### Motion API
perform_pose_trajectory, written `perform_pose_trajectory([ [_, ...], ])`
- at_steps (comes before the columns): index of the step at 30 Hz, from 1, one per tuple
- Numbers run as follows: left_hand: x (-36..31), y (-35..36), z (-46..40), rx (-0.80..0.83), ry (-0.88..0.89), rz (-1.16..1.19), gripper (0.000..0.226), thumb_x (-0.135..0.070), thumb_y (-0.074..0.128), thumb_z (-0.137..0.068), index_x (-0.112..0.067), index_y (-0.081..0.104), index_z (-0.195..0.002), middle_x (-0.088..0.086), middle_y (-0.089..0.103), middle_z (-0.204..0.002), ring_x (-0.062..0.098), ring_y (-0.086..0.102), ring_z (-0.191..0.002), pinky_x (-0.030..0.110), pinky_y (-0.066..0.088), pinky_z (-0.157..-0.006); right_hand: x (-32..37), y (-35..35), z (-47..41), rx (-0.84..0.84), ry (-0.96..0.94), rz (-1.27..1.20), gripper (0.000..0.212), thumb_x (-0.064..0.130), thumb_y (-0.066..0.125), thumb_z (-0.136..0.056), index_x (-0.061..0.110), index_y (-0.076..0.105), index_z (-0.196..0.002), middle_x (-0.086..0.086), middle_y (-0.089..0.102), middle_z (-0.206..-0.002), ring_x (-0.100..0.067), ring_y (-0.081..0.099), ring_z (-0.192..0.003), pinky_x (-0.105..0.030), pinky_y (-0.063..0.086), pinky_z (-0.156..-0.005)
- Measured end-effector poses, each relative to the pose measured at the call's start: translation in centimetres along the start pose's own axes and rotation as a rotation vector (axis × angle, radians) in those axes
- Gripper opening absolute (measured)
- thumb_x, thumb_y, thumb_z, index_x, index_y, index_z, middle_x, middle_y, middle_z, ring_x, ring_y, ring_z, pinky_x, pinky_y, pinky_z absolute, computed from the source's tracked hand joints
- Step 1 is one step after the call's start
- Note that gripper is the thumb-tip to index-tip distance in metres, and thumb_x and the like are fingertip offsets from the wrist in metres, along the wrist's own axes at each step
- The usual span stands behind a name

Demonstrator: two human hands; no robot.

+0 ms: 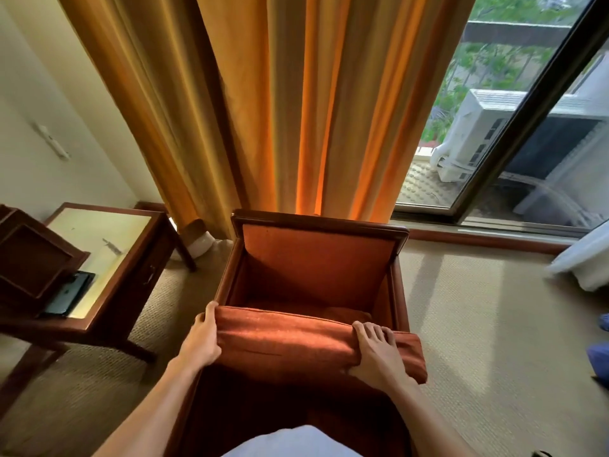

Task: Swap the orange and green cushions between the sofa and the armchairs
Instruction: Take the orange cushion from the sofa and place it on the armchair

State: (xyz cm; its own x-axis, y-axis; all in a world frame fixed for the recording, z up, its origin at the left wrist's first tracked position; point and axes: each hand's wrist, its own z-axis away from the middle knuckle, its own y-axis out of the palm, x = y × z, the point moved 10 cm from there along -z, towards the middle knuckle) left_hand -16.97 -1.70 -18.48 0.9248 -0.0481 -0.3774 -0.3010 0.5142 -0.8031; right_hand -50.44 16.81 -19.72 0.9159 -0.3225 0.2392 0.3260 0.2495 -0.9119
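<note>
Orange cushion (296, 341): held over the front of the armchair (316, 245), lifted off the seat, long edge level. Left hand (202, 339): grasps the cushion's left end, fingers curled over its top edge. Right hand (379, 352): grips near the cushion's right end, fingers spread over the top, thumb underneath. Armchair: wooden frame, orange upholstery. Curtain (263, 103): gold, directly behind the armchair. Side table (108, 245): left of the armchair. Glass door (510, 127): behind and right of the armchair.
</note>
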Motion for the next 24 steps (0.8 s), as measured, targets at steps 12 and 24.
perform_pose_trajectory([
  [12, -16.6, 7.0, 3.0, 0.109, 0.550, -0.600, 0.136, -0.057, 0.085, -0.064, -0.022, -0.006, -0.158, 0.018, -0.008, -0.165, 0.036, -0.014, -0.151, 0.056, -0.007, -0.121, 10.5, -1.9, -3.2, 0.075, -0.171, 0.068, 0.127, 0.065, 0.076, -0.067, 0.012, 0.004, -0.157, -0.010, 0.017, -0.162, -0.027, 0.009, -0.152, -0.052, 0.006, -0.119],
  [24, -9.4, 4.3, -1.3, 0.028, 0.439, -0.563, 0.125, -0.067, 0.080, -0.051, -0.022, 0.022, -0.152, 0.006, 0.039, -0.143, 0.027, 0.033, -0.137, 0.046, 0.012, -0.123, -2.0, -0.2, 0.4, 0.143, 0.230, 0.114, 0.108, 0.042, 0.076, -0.061, 0.019, 0.018, -0.149, -0.008, 0.031, -0.149, -0.031, 0.027, -0.141, -0.052, 0.011, -0.121],
])
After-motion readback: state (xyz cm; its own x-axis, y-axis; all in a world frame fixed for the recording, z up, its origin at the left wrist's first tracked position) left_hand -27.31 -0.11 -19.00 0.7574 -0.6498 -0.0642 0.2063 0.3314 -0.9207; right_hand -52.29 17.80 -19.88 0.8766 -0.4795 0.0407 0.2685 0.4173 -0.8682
